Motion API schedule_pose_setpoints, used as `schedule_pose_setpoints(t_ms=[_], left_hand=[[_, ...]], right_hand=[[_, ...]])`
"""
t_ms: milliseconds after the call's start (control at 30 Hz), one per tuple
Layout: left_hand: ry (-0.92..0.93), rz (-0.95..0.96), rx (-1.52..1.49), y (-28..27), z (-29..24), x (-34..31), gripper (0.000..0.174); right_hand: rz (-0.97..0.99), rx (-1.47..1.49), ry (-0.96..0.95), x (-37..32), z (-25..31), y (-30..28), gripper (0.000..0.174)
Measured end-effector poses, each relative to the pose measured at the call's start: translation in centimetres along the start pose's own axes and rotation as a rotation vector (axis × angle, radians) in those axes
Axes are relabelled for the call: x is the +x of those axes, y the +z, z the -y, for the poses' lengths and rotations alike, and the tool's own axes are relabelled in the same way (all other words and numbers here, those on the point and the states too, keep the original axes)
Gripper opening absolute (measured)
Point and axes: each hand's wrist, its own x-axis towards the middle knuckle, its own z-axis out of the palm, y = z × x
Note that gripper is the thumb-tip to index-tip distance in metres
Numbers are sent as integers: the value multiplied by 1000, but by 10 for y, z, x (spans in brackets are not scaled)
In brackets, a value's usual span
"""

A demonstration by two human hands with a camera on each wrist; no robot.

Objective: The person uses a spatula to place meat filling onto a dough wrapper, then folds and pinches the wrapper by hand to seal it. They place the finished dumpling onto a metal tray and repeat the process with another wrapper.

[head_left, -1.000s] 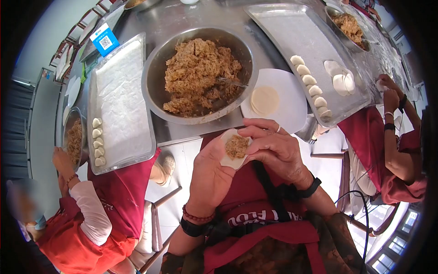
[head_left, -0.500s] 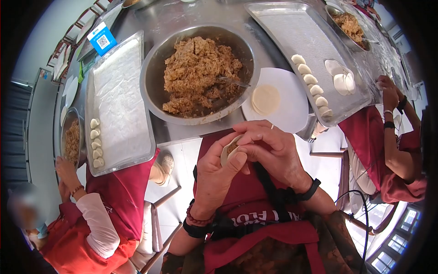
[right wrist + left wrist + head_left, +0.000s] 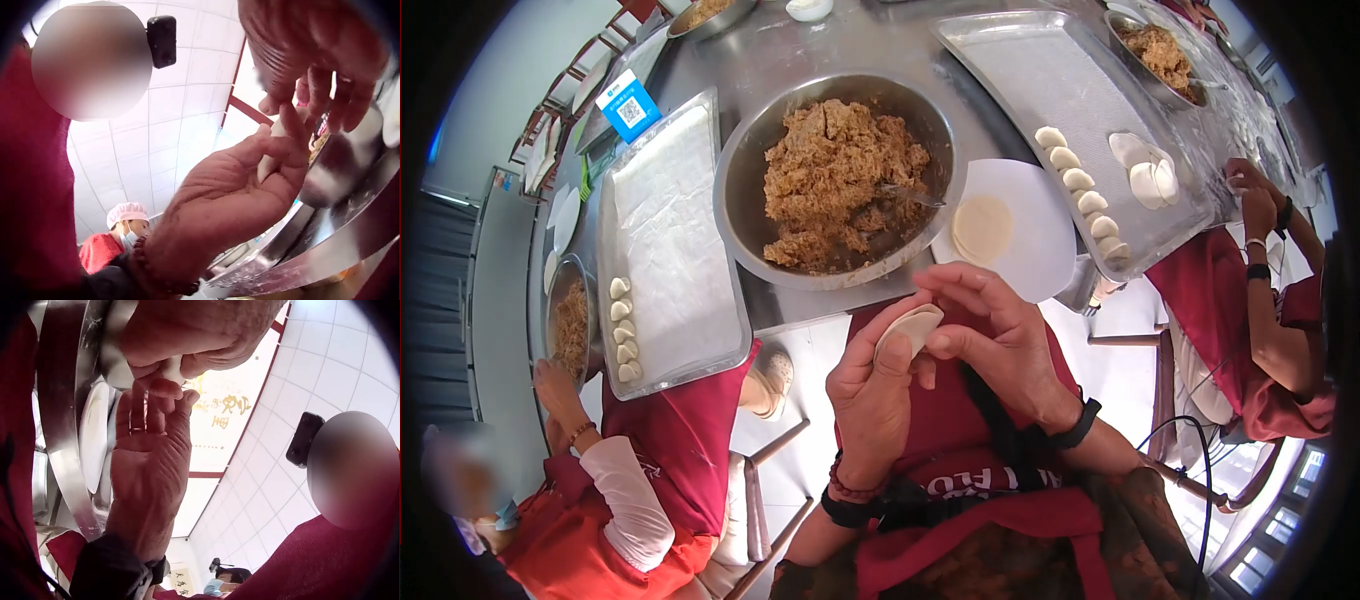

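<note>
In the head view, a folded half-moon dumpling (image 3: 914, 328) is pinched between the thumb and fingers of my left hand (image 3: 868, 395), in front of my apron. Its curved edge faces my right hand (image 3: 1012, 350), whose thumb and fingers are spread close beside it without gripping. The right wrist view shows the pale dumpling (image 3: 270, 159) lying along the curled left fingers. Beyond the hands stands a steel bowl (image 3: 735, 215) of brown filling (image 3: 840, 170), a spoon (image 3: 912, 196) stuck in it. Round wrappers (image 3: 982, 228) lie stacked on a white plate (image 3: 1040, 255).
On the left, a floured tray (image 3: 665, 230) carries a row of dumplings (image 3: 622, 312). Another tray (image 3: 1020, 70) on the right holds dumplings (image 3: 1078, 180) and loose wrappers (image 3: 1155, 182). A blue QR-code card (image 3: 629, 106) stands at the left tray's far end. People work on both sides.
The wrapper lay open with filling showing, then was folded over into a half-moon in my left hand. My right fingers have drawn slightly away from its edge.
</note>
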Motion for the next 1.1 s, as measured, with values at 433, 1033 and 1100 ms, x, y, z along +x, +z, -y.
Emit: schedule_pose_setpoints(t_ms=[433,1033,1100], left_hand=[[157,-5,111,3,14,-1,51],[107,42,128,10,16,-1,48],[123,59,215,8,15,-1,47]], right_hand=[[134,664,323,-9,-19,-4,32],[151,560,144,-5,-15,-14,13],[190,533,128,-5,-21,-18,12]])
